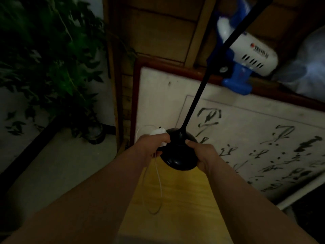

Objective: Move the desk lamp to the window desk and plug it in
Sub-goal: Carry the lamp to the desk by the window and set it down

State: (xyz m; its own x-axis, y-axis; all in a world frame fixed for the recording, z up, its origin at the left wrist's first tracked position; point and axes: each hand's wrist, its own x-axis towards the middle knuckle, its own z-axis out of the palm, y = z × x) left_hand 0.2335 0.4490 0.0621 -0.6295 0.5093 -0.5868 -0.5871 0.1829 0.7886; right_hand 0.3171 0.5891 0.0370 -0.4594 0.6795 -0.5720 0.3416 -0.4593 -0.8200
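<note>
Both hands grip the black lamp base (178,152) over a yellow wood surface (175,199) — left hand (151,147) also clamps white plug (158,132) w/ cord (159,182) dangling; right hand (202,155) closed on base rim. Lamp arm (202,85) tilts up-right.

Both bare forearms outstretched, left hand (151,143) and right hand (204,154) clenched (fingers curled).

Dim room, low light all round. A leafy plant (47,64) fills the left corner against a pale wall (10,110), pale floor (58,166) below. Wooden panelling (158,30) rises behind (warm brown), and a framed calligraphy sheet (246,138) leans alongside a yellow wooden surface (175,199).
</note>
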